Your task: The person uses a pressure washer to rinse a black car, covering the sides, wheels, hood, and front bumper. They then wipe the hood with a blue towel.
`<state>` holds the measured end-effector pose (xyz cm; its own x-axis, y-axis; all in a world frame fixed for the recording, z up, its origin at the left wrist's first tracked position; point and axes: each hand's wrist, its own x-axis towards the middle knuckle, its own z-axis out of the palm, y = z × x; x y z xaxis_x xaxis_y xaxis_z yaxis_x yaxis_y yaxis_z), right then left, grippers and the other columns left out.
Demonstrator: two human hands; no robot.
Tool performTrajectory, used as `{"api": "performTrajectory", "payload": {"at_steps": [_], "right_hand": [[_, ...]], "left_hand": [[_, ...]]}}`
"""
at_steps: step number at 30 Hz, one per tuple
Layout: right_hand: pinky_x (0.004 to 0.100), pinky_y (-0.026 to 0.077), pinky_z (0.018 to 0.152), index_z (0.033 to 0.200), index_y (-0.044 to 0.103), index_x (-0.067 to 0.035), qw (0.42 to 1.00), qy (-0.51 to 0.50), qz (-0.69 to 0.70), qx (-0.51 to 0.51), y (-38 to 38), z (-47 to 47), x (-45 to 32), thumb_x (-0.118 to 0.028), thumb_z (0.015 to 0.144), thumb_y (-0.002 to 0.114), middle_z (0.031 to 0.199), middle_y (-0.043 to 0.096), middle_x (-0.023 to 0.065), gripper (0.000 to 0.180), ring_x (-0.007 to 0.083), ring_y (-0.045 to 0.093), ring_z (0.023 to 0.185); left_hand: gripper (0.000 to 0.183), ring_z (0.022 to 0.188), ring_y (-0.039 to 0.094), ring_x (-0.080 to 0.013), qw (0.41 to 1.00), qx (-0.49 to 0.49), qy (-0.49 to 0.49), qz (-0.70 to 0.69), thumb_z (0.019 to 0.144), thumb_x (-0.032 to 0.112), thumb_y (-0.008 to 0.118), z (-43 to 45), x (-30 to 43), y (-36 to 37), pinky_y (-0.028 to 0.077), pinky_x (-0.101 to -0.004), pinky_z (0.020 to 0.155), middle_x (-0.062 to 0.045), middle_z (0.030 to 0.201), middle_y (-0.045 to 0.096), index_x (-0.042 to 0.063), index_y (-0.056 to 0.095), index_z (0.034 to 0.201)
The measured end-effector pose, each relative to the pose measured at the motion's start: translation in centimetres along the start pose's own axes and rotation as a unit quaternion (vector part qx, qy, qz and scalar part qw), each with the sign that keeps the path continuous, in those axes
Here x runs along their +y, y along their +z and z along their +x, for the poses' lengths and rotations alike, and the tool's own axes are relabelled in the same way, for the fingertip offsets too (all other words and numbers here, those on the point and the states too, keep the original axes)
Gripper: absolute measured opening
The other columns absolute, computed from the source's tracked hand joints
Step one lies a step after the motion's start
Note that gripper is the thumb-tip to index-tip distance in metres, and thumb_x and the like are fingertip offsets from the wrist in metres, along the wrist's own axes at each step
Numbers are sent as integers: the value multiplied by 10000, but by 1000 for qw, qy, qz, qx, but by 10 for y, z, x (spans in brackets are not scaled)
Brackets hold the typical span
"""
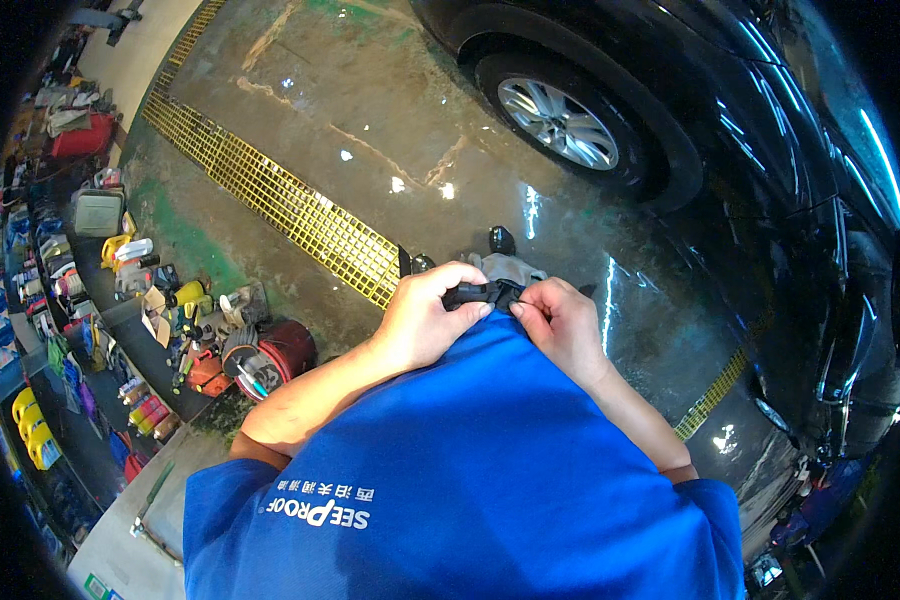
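Note:
My left hand (431,311) grips a black, strap-like piece (465,294) in front of my waist, its thumb and fingers on either side. A dark end of the same piece is pinched between the thumb and fingers of my right hand (562,322). Whether it is a belt or a buckled strap, I cannot tell. Both hands are close together at the hem of my blue T-shirt (480,420), which bears white writing. Beyond them show greyish trousers (514,266) and the toe of a black shoe (502,240).
A dark car (765,165) with a silver-spoked front wheel (559,124) stands at the right. Yellow floor grating (270,199) crosses the wet floor (390,82). Shelves with bottles and a dark red bucket (296,349) line the left; a hose nozzle (146,529) hangs nearby.

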<state>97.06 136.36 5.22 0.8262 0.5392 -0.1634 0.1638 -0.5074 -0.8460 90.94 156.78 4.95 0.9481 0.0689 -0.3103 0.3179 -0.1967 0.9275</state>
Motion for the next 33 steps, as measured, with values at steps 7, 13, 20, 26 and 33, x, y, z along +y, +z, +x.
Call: {"api": "performTrajectory", "payload": {"at_steps": [7, 13, 20, 26, 33], "right_hand": [[332, 438, 507, 857, 619, -38, 992, 100, 70, 32, 7, 2, -5, -75, 827, 758, 606, 563, 68, 147, 172, 548, 513], [297, 440, 498, 867, 626, -48, 996, 54, 57, 43, 14, -1, 4, -78, 827, 769, 574, 572, 37, 151, 133, 545, 504], [303, 471, 516, 871, 661, -54, 996, 21, 61, 64, 13, -10, 3, -87, 819, 785, 646, 639, 57, 139, 135, 591, 544], [298, 525, 611, 913, 688, -34, 990, -120, 74, 2, 3, -8, 5, -85, 842, 771, 755, 691, 85, 120, 143, 672, 683], [280, 534, 676, 963, 690, -10, 944, 106, 309, -40, 9, -14, 7, -75, 903, 704, 906, 703, 96, 89, 151, 670, 761]], "left_hand": [[248, 877, 649, -144, 999, -33, 34, 6, 809, -22, 753, 3, 3, -2, 521, -284, 813, -79, 942, 695, 4, 675, 1043], [258, 895, 671, -153, 998, -25, 43, 28, 809, -24, 746, 2, 5, -1, 528, -294, 828, -102, 935, 705, 10, 671, 1053], [287, 928, 659, -158, 998, -55, 12, -40, 809, 54, 792, 0, 5, -2, 527, -305, 843, -72, 926, 693, 21, 655, 1059], [259, 890, 665, -160, 996, -85, -15, -26, 830, 80, 788, -2, 12, -8, 535, -313, 822, -86, 920, 711, 17, 651, 1040], [226, 941, 655, -161, 996, -67, -11, -57, 799, -1, 787, -5, 1, -2, 536, -318, 856, -105, 993, 715, 17, 602, 928]]}}
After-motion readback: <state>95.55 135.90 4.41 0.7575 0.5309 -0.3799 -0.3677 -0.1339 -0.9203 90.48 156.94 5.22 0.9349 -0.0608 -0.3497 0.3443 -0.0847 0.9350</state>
